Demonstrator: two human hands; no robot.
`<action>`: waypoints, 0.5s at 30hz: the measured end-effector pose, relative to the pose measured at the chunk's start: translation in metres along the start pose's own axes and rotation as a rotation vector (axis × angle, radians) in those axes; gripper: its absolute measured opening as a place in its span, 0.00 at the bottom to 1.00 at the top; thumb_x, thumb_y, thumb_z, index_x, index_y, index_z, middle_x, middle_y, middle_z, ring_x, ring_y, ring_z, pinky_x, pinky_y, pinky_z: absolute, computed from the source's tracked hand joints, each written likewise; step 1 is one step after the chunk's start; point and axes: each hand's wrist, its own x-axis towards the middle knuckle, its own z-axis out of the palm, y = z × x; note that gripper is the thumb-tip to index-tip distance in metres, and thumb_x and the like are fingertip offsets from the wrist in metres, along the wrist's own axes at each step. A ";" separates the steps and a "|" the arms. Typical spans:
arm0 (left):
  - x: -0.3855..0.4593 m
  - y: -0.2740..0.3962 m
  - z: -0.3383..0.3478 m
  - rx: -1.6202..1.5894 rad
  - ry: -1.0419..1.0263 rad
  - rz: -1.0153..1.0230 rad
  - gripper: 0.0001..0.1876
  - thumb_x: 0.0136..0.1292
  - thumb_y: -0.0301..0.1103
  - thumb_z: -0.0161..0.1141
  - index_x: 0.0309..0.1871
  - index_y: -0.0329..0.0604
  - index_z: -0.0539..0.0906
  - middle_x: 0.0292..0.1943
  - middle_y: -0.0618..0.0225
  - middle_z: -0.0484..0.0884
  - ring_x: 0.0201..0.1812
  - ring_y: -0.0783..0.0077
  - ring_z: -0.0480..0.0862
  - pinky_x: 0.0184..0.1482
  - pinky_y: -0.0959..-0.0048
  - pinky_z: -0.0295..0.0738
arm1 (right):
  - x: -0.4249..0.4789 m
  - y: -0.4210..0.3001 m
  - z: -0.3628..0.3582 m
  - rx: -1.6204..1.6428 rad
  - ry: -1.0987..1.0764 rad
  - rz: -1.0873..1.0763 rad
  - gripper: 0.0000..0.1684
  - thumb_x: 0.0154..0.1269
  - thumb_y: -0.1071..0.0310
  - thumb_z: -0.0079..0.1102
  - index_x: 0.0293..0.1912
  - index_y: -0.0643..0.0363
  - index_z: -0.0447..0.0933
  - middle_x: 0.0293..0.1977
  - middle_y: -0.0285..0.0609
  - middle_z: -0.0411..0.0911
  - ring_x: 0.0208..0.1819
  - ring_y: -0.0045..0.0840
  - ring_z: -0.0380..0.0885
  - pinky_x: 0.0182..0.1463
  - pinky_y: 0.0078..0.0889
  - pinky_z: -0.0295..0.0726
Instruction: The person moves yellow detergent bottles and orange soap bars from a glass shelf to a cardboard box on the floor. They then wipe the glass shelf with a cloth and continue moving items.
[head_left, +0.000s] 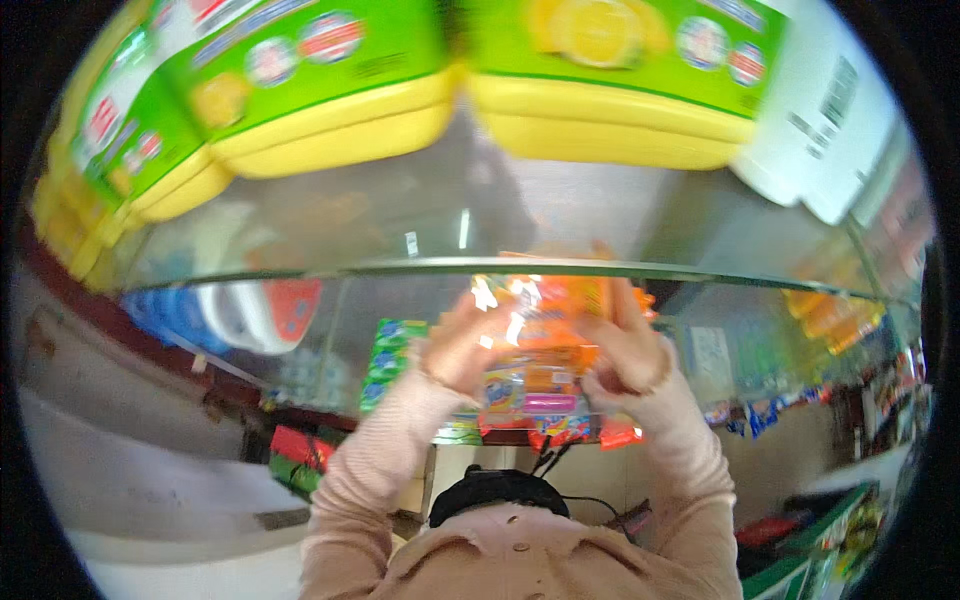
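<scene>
My left hand (466, 339) and my right hand (628, 334) grip the two sides of an orange plastic package (551, 304), blurred and bright with glare. Its far end, with some fingertips, shows faintly through the glass shelf (375, 214), so it reaches under the front edge. Just below the package, nearer my body, are detergent packets (536, 382) in orange and other colours. Beside my left wrist lies a green patterned pack (386, 360). Blur hides where each finger presses.
Large yellow jugs (615, 135) with green labels stand on the upper glass, beside a white container (825, 135). Below on the left is a white bottle with a red label (270, 315). Orange packs (832, 319) sit at the right. The glass edge (420, 264) crosses above my hands.
</scene>
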 end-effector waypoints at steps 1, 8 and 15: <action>-0.003 -0.005 0.019 -0.014 0.041 -0.051 0.25 0.57 0.36 0.56 0.55 0.40 0.60 0.47 0.62 0.71 0.49 0.68 0.73 0.50 0.70 0.70 | -0.010 -0.001 -0.008 0.030 -0.014 0.058 0.40 0.54 0.78 0.47 0.63 0.60 0.40 0.55 0.44 0.59 0.54 0.26 0.61 0.57 0.27 0.61; -0.025 -0.058 -0.019 0.091 0.130 0.067 0.26 0.53 0.32 0.61 0.53 0.37 0.61 0.46 0.66 0.71 0.47 0.77 0.72 0.49 0.76 0.69 | -0.037 0.037 -0.003 -0.047 0.035 0.179 0.40 0.55 0.79 0.45 0.63 0.60 0.38 0.56 0.45 0.57 0.57 0.26 0.58 0.60 0.29 0.56; 0.033 -0.052 -0.051 0.410 0.179 0.220 0.28 0.55 0.48 0.54 0.53 0.36 0.66 0.47 0.60 0.70 0.54 0.69 0.66 0.56 0.70 0.60 | -0.013 0.029 -0.010 -0.945 -0.035 -0.262 0.25 0.62 0.66 0.42 0.56 0.65 0.55 0.52 0.45 0.63 0.54 0.26 0.62 0.55 0.25 0.61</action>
